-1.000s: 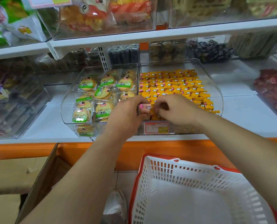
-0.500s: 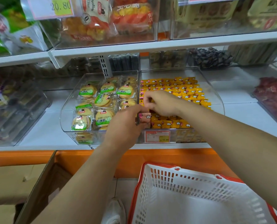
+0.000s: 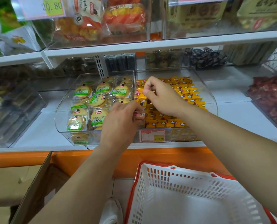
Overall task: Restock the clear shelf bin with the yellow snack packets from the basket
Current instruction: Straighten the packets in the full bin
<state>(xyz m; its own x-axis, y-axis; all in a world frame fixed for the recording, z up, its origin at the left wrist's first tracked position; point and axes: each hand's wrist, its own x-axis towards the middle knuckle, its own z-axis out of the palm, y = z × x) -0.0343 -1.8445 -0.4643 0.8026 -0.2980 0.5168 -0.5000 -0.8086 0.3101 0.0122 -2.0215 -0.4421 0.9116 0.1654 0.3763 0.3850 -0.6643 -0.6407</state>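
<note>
Basket (image 3: 179, 180) nearest, below the shelf edge. Left hand (image 3: 120, 122), fingers curled, grips a front packet (image 3: 140, 116) at the front-left corner of the clear bin (image 3: 214, 102). Right hand (image 3: 162, 97) beyond pinches one yellow packet (image 3: 141, 99) above the stocked rows. Open room at bin rear.

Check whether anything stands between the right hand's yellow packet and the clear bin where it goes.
Nothing visible does. The right hand pinches the yellow packet above the rows in the open-topped clear bin; the left hand, holding more packets, is nearer the front, not under it.
</note>
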